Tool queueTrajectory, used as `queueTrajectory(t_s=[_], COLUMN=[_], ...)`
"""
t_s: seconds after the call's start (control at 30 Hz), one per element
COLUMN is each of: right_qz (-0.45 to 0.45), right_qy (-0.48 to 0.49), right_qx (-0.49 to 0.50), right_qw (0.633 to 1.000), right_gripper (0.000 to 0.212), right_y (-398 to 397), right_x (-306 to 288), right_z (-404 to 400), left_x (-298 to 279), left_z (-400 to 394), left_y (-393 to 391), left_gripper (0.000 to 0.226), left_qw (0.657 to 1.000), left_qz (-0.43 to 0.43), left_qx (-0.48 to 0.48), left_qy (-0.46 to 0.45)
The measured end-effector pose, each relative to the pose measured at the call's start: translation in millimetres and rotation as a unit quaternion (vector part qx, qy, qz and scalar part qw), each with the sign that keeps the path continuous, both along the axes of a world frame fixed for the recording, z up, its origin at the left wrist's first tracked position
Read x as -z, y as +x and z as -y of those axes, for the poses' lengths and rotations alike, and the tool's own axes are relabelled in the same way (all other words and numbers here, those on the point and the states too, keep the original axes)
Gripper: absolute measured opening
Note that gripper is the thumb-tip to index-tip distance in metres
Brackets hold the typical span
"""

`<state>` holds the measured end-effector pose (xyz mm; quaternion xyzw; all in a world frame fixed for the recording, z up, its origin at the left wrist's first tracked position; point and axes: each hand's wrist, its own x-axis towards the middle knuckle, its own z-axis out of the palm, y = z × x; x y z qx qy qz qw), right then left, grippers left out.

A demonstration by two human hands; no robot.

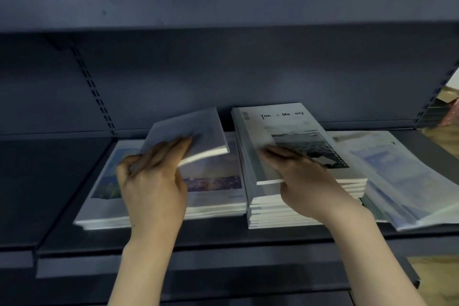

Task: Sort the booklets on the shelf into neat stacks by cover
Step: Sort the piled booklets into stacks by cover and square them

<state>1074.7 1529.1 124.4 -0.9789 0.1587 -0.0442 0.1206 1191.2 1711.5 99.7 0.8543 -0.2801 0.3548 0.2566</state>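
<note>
Dark metal shelf [223, 238], sorting maybe halfway: left hand [151, 181] fingers grip a lifted booklet [193, 129] over the colourful stack [216, 196], right hand [310, 181] pinches the grey stack's [278, 213] top copy, messy pile [402, 181] remains.

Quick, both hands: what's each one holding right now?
Left hand: grips a lifted booklet.
Right hand: grips the top booklet of the middle stack.

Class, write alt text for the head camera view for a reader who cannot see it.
A person's left hand lifts a thin grey-covered booklet above a low stack of colourful landscape-cover booklets, while the right hand grips the top of a taller stack of white photo-cover booklets. Both stacks sit on a dark grey metal shelf.
</note>
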Motion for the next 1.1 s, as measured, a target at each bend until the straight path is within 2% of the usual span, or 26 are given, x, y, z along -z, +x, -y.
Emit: queueTrajectory(t_s=[0.2, 0.3, 0.47, 0.67, 0.83, 1.1], right_qz=[-0.106, -0.116, -0.052, 0.005, -0.023, 0.035], right_qy=[0.029, 0.008, 0.016, -0.011, -0.022, -0.014], right_qx=[-0.026, -0.026, -0.020, -0.036, -0.020, 0.017], right_qw=[0.994, 0.993, 0.998, 0.999, 0.999, 0.999], right_gripper=[0.069, 0.072, 0.070, 0.046, 0.038, 0.033], right_y=[-0.2, -2.3, 5.8, 59.1, 87.6, 85.4], right_x=[-7.2, -5.0, -1.3, 6.1, 20.0, 29.5], right_z=[0.5, 1.1, -6.2, 2.1, 9.4, 14.1], left_x=[-3.5, -4.6, -4.5, -7.1, -6.3, -6.7], left_z=[3.8, 7.4, 11.3, 9.5, 6.6, 7.7], left_y=[2.4, 1.7, -0.3, -6.8, -8.9, -8.9], left_gripper=[0.058, 0.059, 0.056, 0.060, 0.062, 0.058], left_qw=[1.000, 1.000, 1.000, 1.000, 0.999, 1.000], left_qz=[-0.007, -0.002, -0.005, -0.026, -0.021, 0.006], left_qx=[0.015, 0.019, 0.016, -0.006, -0.028, -0.026], left_qy=[0.002, -0.004, 0.001, -0.003, -0.003, -0.016])
